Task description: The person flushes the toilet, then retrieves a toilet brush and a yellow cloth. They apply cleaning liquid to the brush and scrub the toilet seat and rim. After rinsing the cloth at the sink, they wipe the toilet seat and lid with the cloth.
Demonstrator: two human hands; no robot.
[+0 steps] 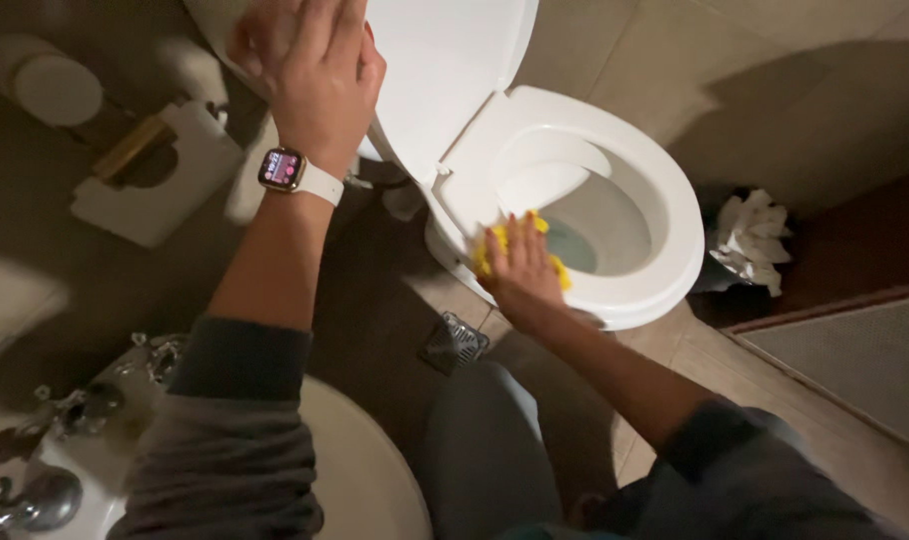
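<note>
The right hand (520, 270) lies flat, fingers spread, pressing a yellow cloth (495, 245) against the near rim of the white toilet seat (675, 215); its grip is open and splayed over the cloth rather than closed around it, and the cloth shows only as yellow edges peeking out around the fingers. The left hand (320, 70) is raised higher up, palm resting on the lifted toilet lid (445, 70), fingers loosely extended and holding nothing that can be seen; a smartwatch (283, 168) with a white strap sits on that wrist. Both arms wear dark grey sleeves pushed back from the wrists. Inside the toilet bowl (595, 225) a little water is visible. To the right of the toilet, on the floor, stands a small bin lined with a crumpled white bag (753, 240). A metal floor drain (455, 342) sits in the tiles just beside the base of the toilet. At lower left is the rounded white edge of a bidet (365, 470) with chrome taps (35, 500), and at upper left a toilet brush holder (160, 175) stands against the wall.
</note>
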